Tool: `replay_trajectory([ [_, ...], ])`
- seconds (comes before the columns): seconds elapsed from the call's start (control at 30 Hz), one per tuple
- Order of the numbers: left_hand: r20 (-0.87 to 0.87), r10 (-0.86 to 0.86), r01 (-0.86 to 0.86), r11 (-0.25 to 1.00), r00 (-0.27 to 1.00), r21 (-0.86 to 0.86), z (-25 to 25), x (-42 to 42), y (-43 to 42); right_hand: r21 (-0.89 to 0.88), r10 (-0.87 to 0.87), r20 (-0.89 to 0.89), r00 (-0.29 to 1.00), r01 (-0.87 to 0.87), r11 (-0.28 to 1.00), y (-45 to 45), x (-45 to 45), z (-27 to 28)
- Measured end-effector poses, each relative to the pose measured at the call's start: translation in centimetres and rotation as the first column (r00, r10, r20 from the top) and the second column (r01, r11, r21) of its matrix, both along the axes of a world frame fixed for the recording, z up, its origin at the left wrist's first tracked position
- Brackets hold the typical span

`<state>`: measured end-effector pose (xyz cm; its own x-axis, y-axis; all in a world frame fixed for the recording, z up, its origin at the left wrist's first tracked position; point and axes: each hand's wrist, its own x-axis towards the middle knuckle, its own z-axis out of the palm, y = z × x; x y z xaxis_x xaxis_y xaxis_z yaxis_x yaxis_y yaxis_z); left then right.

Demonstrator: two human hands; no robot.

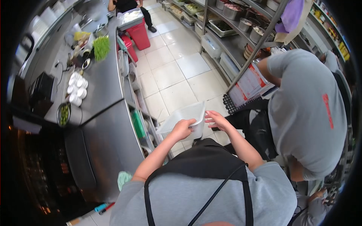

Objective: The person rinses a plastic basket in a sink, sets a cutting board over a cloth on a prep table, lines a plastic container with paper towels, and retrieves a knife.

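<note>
A translucent white plastic container (181, 116) is held in front of my apron, over the tiled floor. My left hand (183, 129) is closed on its near rim, thumb over the edge. At the container's right side is my right hand (217, 121), with its fingers apart; whether the fingertips touch the plastic I cannot tell. What is inside the container is hidden by its wall and my left hand.
To the left runs a steel counter (109, 128) with white cups (78, 89), a pot of green pieces (65, 114) and leafy greens (101, 48). A co-worker in a grey shirt (307, 113) bends close on my right. Steel shelves (230, 28) hold pans; red bins (138, 34) stand ahead.
</note>
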<state>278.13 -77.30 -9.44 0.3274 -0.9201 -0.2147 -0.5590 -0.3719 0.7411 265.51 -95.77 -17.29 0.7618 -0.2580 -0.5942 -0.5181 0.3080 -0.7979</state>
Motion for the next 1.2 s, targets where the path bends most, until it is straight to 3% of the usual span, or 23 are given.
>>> replay_trajectory([
  [0.07,0.064,-0.032,0.036,0.997,0.997,-0.065,-0.1,3.3,-3.4,0.145,-0.11,-0.009,0.994,0.11,0.983,-1.9,2.5,2.3],
  [0.1,0.058,-0.044,0.048,0.997,0.997,-0.066,-0.4,4.9,-5.2,0.264,-0.092,0.016,0.996,0.085,0.961,-3.8,4.0,1.3],
  [0.23,0.203,-0.105,0.126,0.987,0.973,-0.096,-0.8,11.5,-10.6,0.347,-0.133,-0.038,0.99,0.138,0.928,-8.3,12.4,1.8],
  [0.37,0.389,-0.091,0.125,0.99,0.917,-0.062,-1.7,18.7,-13.8,0.308,0.049,0.048,0.998,-0.061,0.95,-11.7,21.4,2.2],
  [0.43,0.433,-0.089,0.112,0.993,0.897,-0.027,-2.1,22.3,-14.6,0.323,0.0,0.11,0.994,-0.036,0.946,-12.5,26.1,0.7],
  [0.5,0.378,0.036,-0.042,0.999,0.925,0.007,-2.7,25.8,-15.7,0.329,-0.035,0.174,0.984,-0.025,0.944,-14.0,30.9,0.4],
  [0.6,0.506,0.148,-0.107,0.988,0.85,-0.111,-1.0,30.8,-17.9,0.274,-0.01,0.165,0.986,-0.036,0.961,-17.2,37.9,0.8],
  [0.67,0.464,0.166,-0.157,0.986,0.87,-0.06,-2.0,35.8,-19.6,0.283,-0.02,0.15,0.989,-0.023,0.959,-20.1,42.3,-0.2],
  [0.73,0.53,0.444,-0.375,0.896,0.722,-0.24,-3.8,41.9,-21.7,0.294,-0.072,0.152,0.986,0.024,0.956,-23.1,46.2,-0.8],
  [0.77,0.524,0.445,-0.373,0.895,0.727,-0.242,-4.6,45.2,-23.0,0.292,-0.115,0.164,0.98,0.063,0.954,-25.0,48.2,-0.9],
  [0.83,0.262,0.722,-0.664,0.692,0.64,-0.285,-6.8,51.6,-25.8,0.276,-0.167,0.175,0.97,0.114,0.954,-28.7,51.4,-1.3],
  [0.87,0.259,0.72,-0.662,0.694,0.644,-0.284,-8.1,55.1,-27.5,0.268,-0.219,0.194,0.956,0.163,0.95,-30.6,52.9,-1.5],
  [0.93,-0.233,0.679,-0.702,0.712,0.696,-0.018,-8.0,60.6,-32.1,0.283,-0.249,0.194,0.949,0.189,0.94,-34.5,54.9,-0.5],
  [0.97,-0.514,0.662,-0.658,0.718,0.545,0.227,-6.4,62.3,-34.6,0.269,-0.303,0.183,0.935,0.249,0.931,-36.1,55.5,0.9],
  [1.0,-0.51,0.664,-0.653,0.72,0.547,0.236,-6.8,63.8,-37.2,0.257,-0.357,0.174,0.918,0.307,0.916,-37.6,56.3,1.6],
  [1.07,-0.802,0.538,-0.472,0.795,0.26,0.38,-7.8,67.2,-42.4,0.243,-0.396,0.178,0.901,0.349,0.905,-41.4,58.0,-0.4],
  [1.13,-0.815,0.525,-0.457,0.804,0.246,0.38,-7.8,69.5,-48.2,0.227,-0.433,0.183,0.883,0.391,0.892,-45.6,60.9,-2.4],
  [1.2,-0.825,0.53,-0.445,0.797,0.196,0.407,-9.3,71.3,-51.5,0.292,-0.369,0.217,0.904,0.301,0.908,-49.6,63.2,-3.9],
])
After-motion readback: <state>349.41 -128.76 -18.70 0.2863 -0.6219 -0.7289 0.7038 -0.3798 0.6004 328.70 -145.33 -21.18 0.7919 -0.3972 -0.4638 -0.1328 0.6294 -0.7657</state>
